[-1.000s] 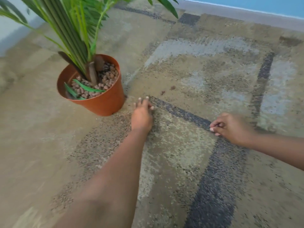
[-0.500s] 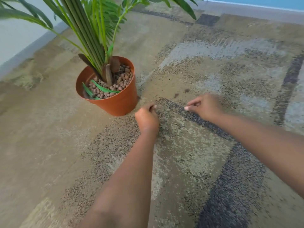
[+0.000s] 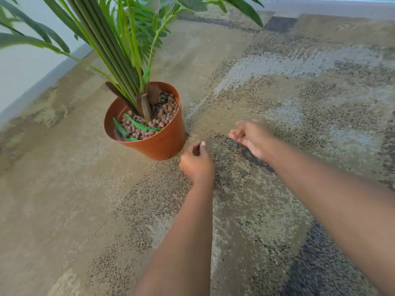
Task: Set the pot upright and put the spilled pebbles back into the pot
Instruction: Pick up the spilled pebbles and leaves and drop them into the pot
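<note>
Head view, the only one. Orange pot stands upright on the patterned carpet, left of centre, its base flat on the pile. The plant rises from it: a bundle of straight green stems leaning up and to the left, fronds spreading across the top of the frame. Pot interior is filled with brown pebbles around the stem base; two green leaf blades lie across the pebble surface near the front rim. Left hand sits just beside the pot's lower right wall, close to it, contact not resolvable; fingers curled into a loose fist, thumb tip with pale nail pressed against the side of the index finger. A small dark area shows in the curl, but whether it is a pebble or shadow I cannot tell. Right hand is further right and slightly beyond the left, above the dark band of the carpet; motion-blurred, fingers curled inward toward the palm, contents not discernible. The two hands are near each other but apart. No loose pebbles can be distinguished on the carpet: its speckled brown-grey pattern would mask them. Pale wall and skirting run along the upper left edge.
</note>
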`<state>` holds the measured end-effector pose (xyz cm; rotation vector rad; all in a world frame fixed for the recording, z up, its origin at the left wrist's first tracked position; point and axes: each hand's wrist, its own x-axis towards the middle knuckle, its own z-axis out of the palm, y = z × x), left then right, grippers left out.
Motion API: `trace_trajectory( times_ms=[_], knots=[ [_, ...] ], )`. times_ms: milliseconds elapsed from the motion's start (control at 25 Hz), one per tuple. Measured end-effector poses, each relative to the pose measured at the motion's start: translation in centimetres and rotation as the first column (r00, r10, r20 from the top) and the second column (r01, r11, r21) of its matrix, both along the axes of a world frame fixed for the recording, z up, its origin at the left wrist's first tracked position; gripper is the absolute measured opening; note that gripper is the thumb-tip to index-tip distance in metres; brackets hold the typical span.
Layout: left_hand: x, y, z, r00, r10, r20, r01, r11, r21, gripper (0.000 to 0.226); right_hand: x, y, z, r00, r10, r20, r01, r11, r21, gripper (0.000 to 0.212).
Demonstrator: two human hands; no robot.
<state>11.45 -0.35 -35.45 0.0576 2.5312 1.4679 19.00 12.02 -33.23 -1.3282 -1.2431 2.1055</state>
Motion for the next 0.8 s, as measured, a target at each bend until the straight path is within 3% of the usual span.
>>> trace_trajectory(
  times_ms=[80, 120, 240, 400, 480, 560, 600, 720, 800],
  knots=[
    [1.0, -0.7, -1.2, 1.000, 0.019, -0.001, -0.018, 1.000, 0.015, 0.021, -2.6, 0.3, -0.1, 0.988, 0.150, 0.042, -0.153, 0.986, 0.070, 0.023],
    [1.0, -0.8, -1.7, 0.999, 0.034, 0.000, -0.034, 0.999, 0.030, 0.020, -4.1, -0.1, -0.3, 0.956, 0.250, 0.157, -0.277, 0.942, 0.191, 0.021],
    [0.9, -0.6, -2.3, 0.996, 0.090, 0.018, -0.091, 0.995, 0.052, 0.020, -8.4, -1.4, -1.0, 0.812, 0.325, 0.485, -0.553, 0.695, 0.460, 0.016],
    [0.9, -0.7, -2.3, 0.995, 0.092, 0.036, -0.095, 0.993, 0.064, 0.019, -12.6, -1.7, -1.6, 0.696, 0.335, 0.635, -0.705, 0.489, 0.514, 0.028],
    [0.8, -0.6, -2.2, 0.992, 0.115, 0.058, -0.119, 0.991, 0.067, 0.018, -13.6, -1.3, -1.7, 0.604, 0.298, 0.739, -0.792, 0.330, 0.514, 0.026],
    [0.8, -0.4, -1.8, 0.988, 0.132, 0.078, -0.138, 0.987, 0.087, 0.017, -14.0, -1.5, -2.0, 0.560, 0.249, 0.790, -0.826, 0.243, 0.509, 0.022],
    [0.8, -0.4, -1.7, 0.988, 0.132, 0.084, -0.139, 0.986, 0.087, 0.016, -14.0, -1.7, -2.2, 0.571, 0.255, 0.781, -0.817, 0.271, 0.509, 0.020],
    [0.2, -0.6, -1.4, 0.991, 0.087, 0.107, -0.092, 0.995, 0.047, 0.015, -12.1, -1.1, -1.4, 0.782, 0.359, 0.510, -0.580, 0.720, 0.382, 0.016],
    [-1.0, -0.5, -1.0, 0.993, 0.041, 0.113, -0.045, 0.998, 0.034, 0.015, -9.1, 1.5, 0.3, 0.920, 0.310, 0.238, -0.354, 0.920, 0.169, 0.020]
  ],
)
